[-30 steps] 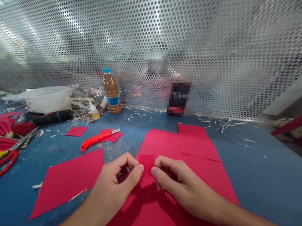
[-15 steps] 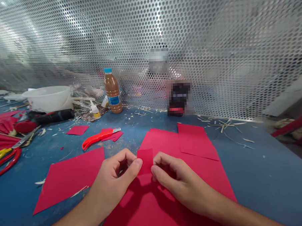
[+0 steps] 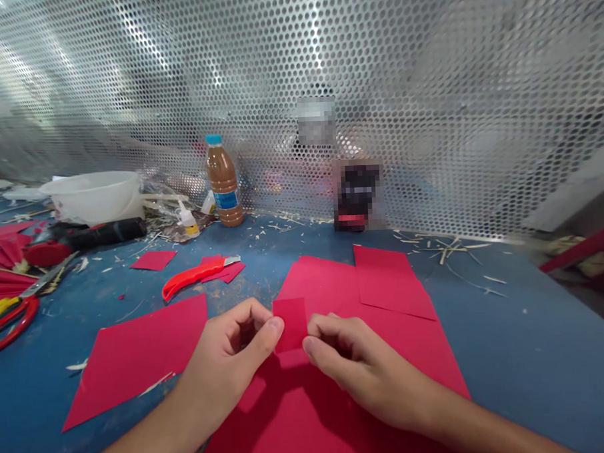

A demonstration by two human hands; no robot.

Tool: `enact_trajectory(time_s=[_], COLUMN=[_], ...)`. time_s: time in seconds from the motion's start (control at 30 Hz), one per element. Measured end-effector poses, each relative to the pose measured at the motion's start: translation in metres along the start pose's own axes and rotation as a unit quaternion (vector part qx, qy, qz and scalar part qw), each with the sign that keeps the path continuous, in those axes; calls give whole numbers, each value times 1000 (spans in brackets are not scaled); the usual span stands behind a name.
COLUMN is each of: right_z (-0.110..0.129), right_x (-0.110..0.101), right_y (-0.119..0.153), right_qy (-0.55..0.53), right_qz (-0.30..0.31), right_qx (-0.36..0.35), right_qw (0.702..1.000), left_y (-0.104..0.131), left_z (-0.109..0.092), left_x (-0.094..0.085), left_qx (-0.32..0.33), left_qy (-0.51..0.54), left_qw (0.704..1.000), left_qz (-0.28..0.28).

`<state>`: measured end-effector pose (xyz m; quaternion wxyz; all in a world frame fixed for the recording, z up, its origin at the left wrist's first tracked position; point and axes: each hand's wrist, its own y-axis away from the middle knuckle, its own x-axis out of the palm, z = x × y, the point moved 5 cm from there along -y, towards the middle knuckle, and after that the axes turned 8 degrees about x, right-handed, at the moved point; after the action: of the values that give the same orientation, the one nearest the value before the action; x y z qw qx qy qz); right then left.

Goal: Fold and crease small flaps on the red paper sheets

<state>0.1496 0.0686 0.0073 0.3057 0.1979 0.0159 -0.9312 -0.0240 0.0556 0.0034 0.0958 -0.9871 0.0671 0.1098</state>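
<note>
A small red paper piece (image 3: 291, 324) is held up between my two hands, above larger red sheets (image 3: 329, 399) on the blue table. My left hand (image 3: 240, 343) pinches its left edge between thumb and index finger. At the lower right edge, my right hand (image 3: 345, 351) has thumb and index finger pressed together on the paper; its other fingers are curled in. A smaller red sheet (image 3: 394, 279) lies on the right part of the larger ones. To the left of my left hand rests another red sheet (image 3: 142, 354).
An orange-handled cutter knife (image 3: 194, 276) lies on small red scraps. Scissors (image 3: 22, 305), a power tool (image 3: 82, 239) and a white tub (image 3: 95, 199) are at left. Behind stand a glue bottle (image 3: 187, 220), a brown drink bottle (image 3: 223, 183) and a perforated metal panel (image 3: 255, 75).
My right thumb and fingers have shifted slightly at the small paper's right edge. The left hand keeps its pinch, and the view has moved a little.
</note>
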Motion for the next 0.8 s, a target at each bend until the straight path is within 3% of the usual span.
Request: enact_trajectory(time_s=[0.13, 0.27, 0.47, 0.67, 0.8], right_z=[1, -1, -9, -5, -4], right_x=[-1, -4, -7, -5, 2], right_y=[0, 2, 1, 2, 4], right_qy=[-2, -78, -174, -106, -20], right_qz=[-3, -27, -42, -54, -27], right_qx=[-7, 6, 29, -13, -15], right_qw=[1000, 997, 983, 993, 999], left_y=[1, 2, 2, 6, 8], left_z=[-1, 0, 5, -4, -10], left_x=[-1, -3, 3, -1, 1], left_qx=[1, 6, 6, -14, -6], left_qy=[8, 16, -5, -86, -110], left_qw=[1000, 1000, 1000, 995, 992], left_qz=[-2, -11, 27, 40, 55])
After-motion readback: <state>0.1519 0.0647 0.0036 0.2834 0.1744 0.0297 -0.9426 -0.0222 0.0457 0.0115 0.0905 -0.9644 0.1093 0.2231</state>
